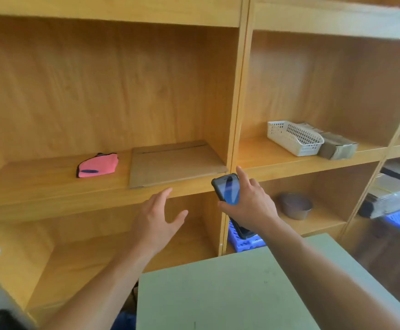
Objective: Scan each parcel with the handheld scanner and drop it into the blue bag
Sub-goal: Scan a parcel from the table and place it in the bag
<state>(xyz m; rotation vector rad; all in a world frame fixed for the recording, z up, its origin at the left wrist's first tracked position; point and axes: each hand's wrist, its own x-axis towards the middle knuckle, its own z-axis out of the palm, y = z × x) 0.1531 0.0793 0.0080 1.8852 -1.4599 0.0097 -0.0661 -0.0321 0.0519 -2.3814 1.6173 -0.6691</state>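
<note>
My right hand (pixel 249 201) grips the handheld scanner (pixel 227 189). My left hand (pixel 156 222), fingers (pixel 164 195) spread and holding nothing, reaches toward the flat cardboard parcel (pixel 172 163) at 12 o'clock on the shelf (pixel 51 189). A pink pouch (pixel 98 165) lies at the parcel's 9 o'clock. Probably 2 items remain unscanned; the blue bag is not identifiable.

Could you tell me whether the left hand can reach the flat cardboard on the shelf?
Probably yes: the left hand is open and empty just below the cardboard, which lies near the shelf front, nothing between.
</note>
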